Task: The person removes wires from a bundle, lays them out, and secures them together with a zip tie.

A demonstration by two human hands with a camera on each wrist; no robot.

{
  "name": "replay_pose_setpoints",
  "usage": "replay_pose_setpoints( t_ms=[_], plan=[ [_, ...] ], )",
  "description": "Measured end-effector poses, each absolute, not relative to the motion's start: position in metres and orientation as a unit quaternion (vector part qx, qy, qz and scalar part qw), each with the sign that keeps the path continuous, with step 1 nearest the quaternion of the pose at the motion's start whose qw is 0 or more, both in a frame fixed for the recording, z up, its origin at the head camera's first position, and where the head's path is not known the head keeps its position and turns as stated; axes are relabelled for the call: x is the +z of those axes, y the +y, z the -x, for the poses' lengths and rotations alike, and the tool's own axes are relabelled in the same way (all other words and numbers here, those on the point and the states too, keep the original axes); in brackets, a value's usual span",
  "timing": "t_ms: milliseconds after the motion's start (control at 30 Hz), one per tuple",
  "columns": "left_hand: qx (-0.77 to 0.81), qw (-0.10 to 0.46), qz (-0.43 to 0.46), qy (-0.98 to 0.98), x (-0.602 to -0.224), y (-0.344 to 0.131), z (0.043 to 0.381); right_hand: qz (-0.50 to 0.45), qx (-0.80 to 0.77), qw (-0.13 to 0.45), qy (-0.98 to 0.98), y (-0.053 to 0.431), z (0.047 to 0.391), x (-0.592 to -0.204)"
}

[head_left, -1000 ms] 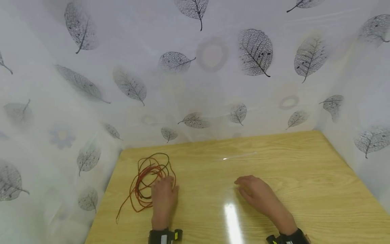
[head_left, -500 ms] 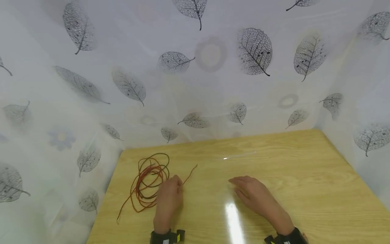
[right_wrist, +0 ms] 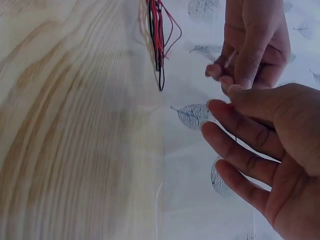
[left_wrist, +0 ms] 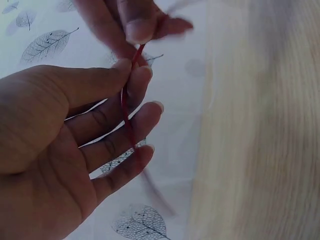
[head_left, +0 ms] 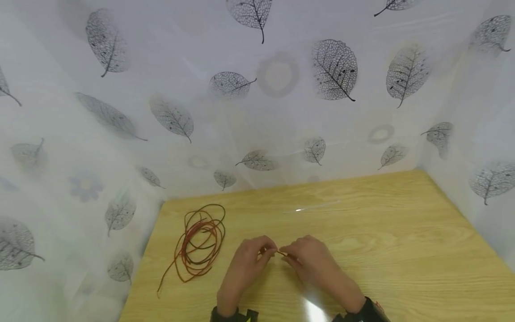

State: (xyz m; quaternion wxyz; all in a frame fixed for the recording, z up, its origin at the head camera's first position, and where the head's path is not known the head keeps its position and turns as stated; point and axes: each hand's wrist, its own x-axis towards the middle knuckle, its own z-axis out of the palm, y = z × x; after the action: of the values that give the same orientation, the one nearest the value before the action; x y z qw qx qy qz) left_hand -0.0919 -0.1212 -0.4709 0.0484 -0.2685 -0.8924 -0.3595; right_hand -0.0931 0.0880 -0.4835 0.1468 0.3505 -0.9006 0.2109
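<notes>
My left hand (head_left: 247, 264) pinches a thin red wire (left_wrist: 125, 102) between thumb and index finger. In the left wrist view the wire runs down across the other fingers, its tail blurred below them. My right hand (head_left: 315, 264) meets the left from the right, and its thumb and fingertips pinch the same wire just above the left thumb. Only a short bit of wire shows between the two hands in the head view. From the right wrist, the right fingers mostly hide it. A loose coil of red and dark wires (head_left: 201, 239) lies on the table left of the hands.
Behind the hands a thin, clear stick-like strip (head_left: 318, 207) lies on the wood-grain table (head_left: 394, 250). White sheeting printed with leaves (head_left: 277, 116) encloses the table at the back and both sides. A bright reflection shows near the front.
My left hand has lifted the red wire away from the coil and moved right. My right hand has moved left to meet it and now pinches the wire. The coil stays put.
</notes>
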Motion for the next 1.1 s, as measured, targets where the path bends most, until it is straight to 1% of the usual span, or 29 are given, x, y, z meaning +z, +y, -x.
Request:
replay_pose_setpoints(
  t_ms=[100, 200, 367, 467, 633, 733, 867, 967, 1100],
  plan=[
    [-0.355, 0.029, 0.261, -0.897, -0.476, -0.122, 0.093, -0.341, 0.213, 0.143, -0.904, 0.101, 0.093, -0.486],
    [-0.335, 0.022, 0.251, -0.908, -0.480, -0.125, 0.095, -0.337, 0.222, 0.136, -0.905, 0.116, 0.095, -0.487],
    [-0.328, 0.036, 0.226, -0.916, -0.488, -0.132, 0.097, -0.311, 0.233, 0.104, -0.915, 0.134, 0.095, -0.490],
    [-0.357, 0.033, 0.229, -0.905, -0.491, -0.130, 0.099, -0.301, 0.252, 0.067, -0.917, 0.131, 0.093, -0.494],
    [-0.402, 0.034, 0.255, -0.879, -0.492, -0.119, 0.100, -0.305, 0.265, 0.016, -0.915, 0.113, 0.089, -0.504],
    [-0.411, 0.054, 0.257, -0.873, -0.490, -0.117, 0.099, -0.301, 0.251, 0.019, -0.920, 0.110, 0.087, -0.507],
    [-0.407, 0.074, 0.246, -0.876, -0.491, -0.122, 0.100, -0.280, 0.257, 0.031, -0.924, 0.120, 0.090, -0.503],
    [-0.399, 0.075, 0.239, -0.882, -0.496, -0.128, 0.102, -0.267, 0.265, 0.031, -0.926, 0.134, 0.094, -0.497],
    [-0.387, 0.059, 0.232, -0.890, -0.504, -0.131, 0.104, -0.265, 0.246, 0.037, -0.931, 0.150, 0.100, -0.495]
  ],
)
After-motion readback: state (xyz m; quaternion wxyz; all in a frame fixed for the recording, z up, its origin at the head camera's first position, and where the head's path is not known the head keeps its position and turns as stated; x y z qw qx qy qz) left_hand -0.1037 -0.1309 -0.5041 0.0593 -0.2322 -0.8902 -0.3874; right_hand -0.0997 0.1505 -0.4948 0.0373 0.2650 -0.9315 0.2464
